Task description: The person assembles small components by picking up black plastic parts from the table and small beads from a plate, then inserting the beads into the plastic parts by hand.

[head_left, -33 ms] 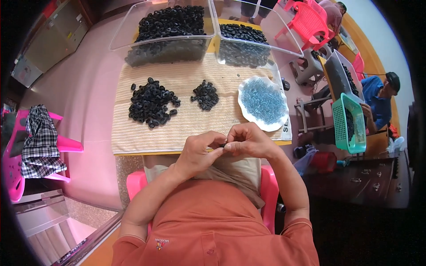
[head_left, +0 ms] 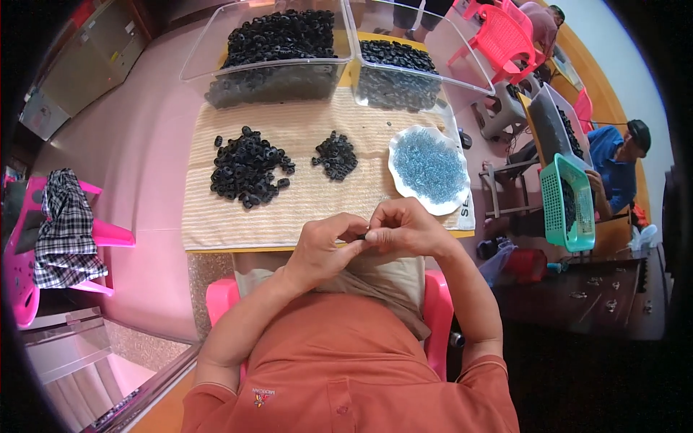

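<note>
In front of my body, at the near edge of the cloth-covered table, both hands meet fingertip to fingertip. My left hand point(head_left: 323, 247) pinches a small black plastic piece point(head_left: 362, 237) between thumb and fingers. From the other side my right hand point(head_left: 410, 229) is also closed on it, and the fingers hide most of its shape. Beyond them lie a larger heap of black ring-like plastic parts point(head_left: 247, 167) on the left and a smaller heap of little black parts point(head_left: 336, 155) in the middle. A white scalloped plate point(head_left: 396, 178) of small pale-blue shiny pieces stands at the right.
Two clear plastic bins point(head_left: 281, 81) of black parts stand at the table's far side. A striped beige towel point(head_left: 303, 209) covers the tabletop. At the right, a person in blue point(head_left: 613, 162) sits by a green basket point(head_left: 554, 209). A pink chair point(head_left: 108, 234) holds checked cloth at left.
</note>
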Action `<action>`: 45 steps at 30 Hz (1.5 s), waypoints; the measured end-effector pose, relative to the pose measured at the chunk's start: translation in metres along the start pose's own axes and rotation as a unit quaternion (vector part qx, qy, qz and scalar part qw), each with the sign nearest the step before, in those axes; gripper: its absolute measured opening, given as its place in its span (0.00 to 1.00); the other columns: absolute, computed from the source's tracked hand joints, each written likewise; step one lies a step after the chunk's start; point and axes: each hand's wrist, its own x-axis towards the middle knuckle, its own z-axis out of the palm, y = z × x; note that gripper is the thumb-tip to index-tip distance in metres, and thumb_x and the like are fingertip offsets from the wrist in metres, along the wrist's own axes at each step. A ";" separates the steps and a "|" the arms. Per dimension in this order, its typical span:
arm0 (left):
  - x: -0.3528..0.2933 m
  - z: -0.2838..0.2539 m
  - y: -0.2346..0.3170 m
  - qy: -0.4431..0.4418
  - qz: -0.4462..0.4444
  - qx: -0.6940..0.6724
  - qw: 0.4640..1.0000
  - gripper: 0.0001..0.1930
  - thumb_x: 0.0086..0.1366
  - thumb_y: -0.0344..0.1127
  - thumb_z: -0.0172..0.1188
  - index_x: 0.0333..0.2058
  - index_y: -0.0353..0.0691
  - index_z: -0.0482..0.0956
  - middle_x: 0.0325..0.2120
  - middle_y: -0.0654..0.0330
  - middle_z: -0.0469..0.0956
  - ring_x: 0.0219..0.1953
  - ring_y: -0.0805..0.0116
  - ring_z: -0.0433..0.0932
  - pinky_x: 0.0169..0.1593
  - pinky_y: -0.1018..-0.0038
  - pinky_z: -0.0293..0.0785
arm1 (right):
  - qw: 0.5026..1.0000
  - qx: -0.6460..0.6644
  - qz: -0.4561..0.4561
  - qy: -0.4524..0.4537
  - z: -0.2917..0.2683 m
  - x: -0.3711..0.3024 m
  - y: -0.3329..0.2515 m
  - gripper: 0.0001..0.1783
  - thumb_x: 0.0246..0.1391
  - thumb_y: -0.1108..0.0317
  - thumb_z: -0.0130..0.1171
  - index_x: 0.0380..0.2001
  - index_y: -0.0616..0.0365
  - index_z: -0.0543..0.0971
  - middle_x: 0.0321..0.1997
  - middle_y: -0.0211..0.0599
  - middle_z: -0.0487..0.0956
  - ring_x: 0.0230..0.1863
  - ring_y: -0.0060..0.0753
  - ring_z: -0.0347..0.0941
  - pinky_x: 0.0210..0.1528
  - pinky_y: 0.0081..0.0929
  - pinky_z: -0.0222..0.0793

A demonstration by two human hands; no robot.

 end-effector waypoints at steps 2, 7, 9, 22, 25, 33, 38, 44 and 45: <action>0.001 -0.002 0.003 0.023 -0.038 -0.072 0.996 0.13 0.58 0.25 0.68 0.43 0.34 0.81 0.36 0.52 0.85 0.38 0.66 0.86 0.43 0.72 0.82 | 0.996 0.034 -0.054 0.057 0.004 0.009 -0.011 0.07 0.58 0.70 0.68 0.32 0.63 0.80 0.28 0.26 0.79 0.30 0.16 0.76 0.31 0.16 0.73; -0.001 -0.002 -0.010 0.078 -0.068 -0.102 0.989 0.12 0.59 0.27 0.69 0.42 0.33 0.82 0.34 0.57 0.85 0.36 0.73 0.83 0.42 0.75 0.81 | 0.909 -0.318 -0.148 0.224 0.011 0.051 -0.014 0.10 0.54 0.67 0.68 0.37 0.60 0.82 0.30 0.38 0.81 0.32 0.29 0.80 0.34 0.30 0.75; -0.001 -0.005 -0.005 0.082 -0.087 -0.081 0.990 0.11 0.59 0.27 0.69 0.41 0.34 0.82 0.33 0.58 0.85 0.35 0.75 0.83 0.41 0.76 0.80 | 0.814 -0.491 -0.166 0.263 0.018 0.066 -0.013 0.11 0.54 0.64 0.66 0.38 0.56 0.84 0.37 0.40 0.81 0.38 0.44 0.81 0.38 0.40 0.76; 0.000 -0.006 -0.009 0.105 -0.086 -0.086 0.987 0.07 0.61 0.26 0.69 0.38 0.34 0.83 0.30 0.65 0.83 0.32 0.81 0.78 0.37 0.81 0.76 | 0.785 -0.577 -0.118 0.194 0.024 0.094 -0.019 0.08 0.53 0.65 0.61 0.28 0.59 0.81 0.35 0.45 0.79 0.39 0.51 0.80 0.40 0.45 0.76; 0.001 -0.006 -0.009 0.105 -0.085 -0.088 0.987 0.07 0.61 0.26 0.69 0.38 0.34 0.83 0.30 0.65 0.83 0.32 0.81 0.78 0.37 0.81 0.76 | 0.767 -0.601 -0.124 0.187 0.024 0.093 -0.018 0.07 0.52 0.67 0.60 0.28 0.59 0.81 0.36 0.44 0.79 0.39 0.50 0.80 0.40 0.44 0.77; 0.000 -0.007 -0.006 0.124 -0.069 -0.055 0.988 0.07 0.59 0.26 0.70 0.36 0.34 0.83 0.28 0.65 0.83 0.30 0.81 0.78 0.36 0.81 0.76 | 0.741 -0.634 -0.162 0.154 0.027 0.089 -0.018 0.04 0.51 0.71 0.58 0.31 0.58 0.79 0.38 0.40 0.78 0.42 0.46 0.78 0.40 0.41 0.78; 0.001 -0.007 -0.005 0.127 -0.071 -0.072 0.987 0.07 0.59 0.26 0.70 0.36 0.34 0.83 0.28 0.65 0.83 0.30 0.82 0.77 0.35 0.81 0.75 | 0.740 -0.636 -0.170 0.138 0.023 0.090 -0.018 0.04 0.52 0.71 0.57 0.32 0.58 0.78 0.38 0.39 0.78 0.44 0.45 0.78 0.41 0.39 0.78; 0.001 -0.008 -0.010 0.151 -0.072 -0.084 0.982 0.09 0.58 0.28 0.71 0.38 0.34 0.83 0.29 0.59 0.85 0.31 0.78 0.82 0.37 0.78 0.78 | 0.748 -0.614 -0.197 0.158 0.022 0.085 -0.014 0.09 0.52 0.72 0.58 0.37 0.58 0.78 0.39 0.42 0.77 0.44 0.46 0.78 0.43 0.40 0.76; 0.001 -0.008 -0.010 0.164 -0.067 -0.091 0.980 0.09 0.58 0.27 0.71 0.38 0.34 0.83 0.29 0.59 0.85 0.31 0.78 0.82 0.37 0.78 0.78 | 0.782 -0.556 -0.221 0.173 0.021 0.083 -0.014 0.10 0.53 0.73 0.59 0.40 0.59 0.79 0.39 0.44 0.78 0.44 0.50 0.77 0.43 0.42 0.75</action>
